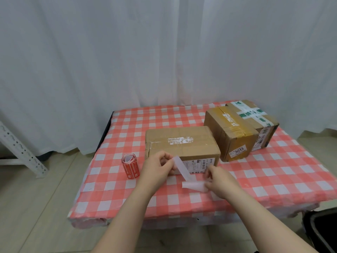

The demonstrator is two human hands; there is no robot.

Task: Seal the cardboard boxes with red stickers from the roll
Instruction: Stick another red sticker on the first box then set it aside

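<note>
left grip (157, 168) and right grip (221, 179) on curled white strip (182, 168)

Head view, sole camera: worn wide-angle unit, sited above the near edge of the tabletop (273, 179), facing forward and down. Range close, within arm's reach: left hand (156, 168) and right hand (220, 181) sit at lower centre. Upper half of frame taken by white curtain (164, 52) beyond the far edge.
</note>
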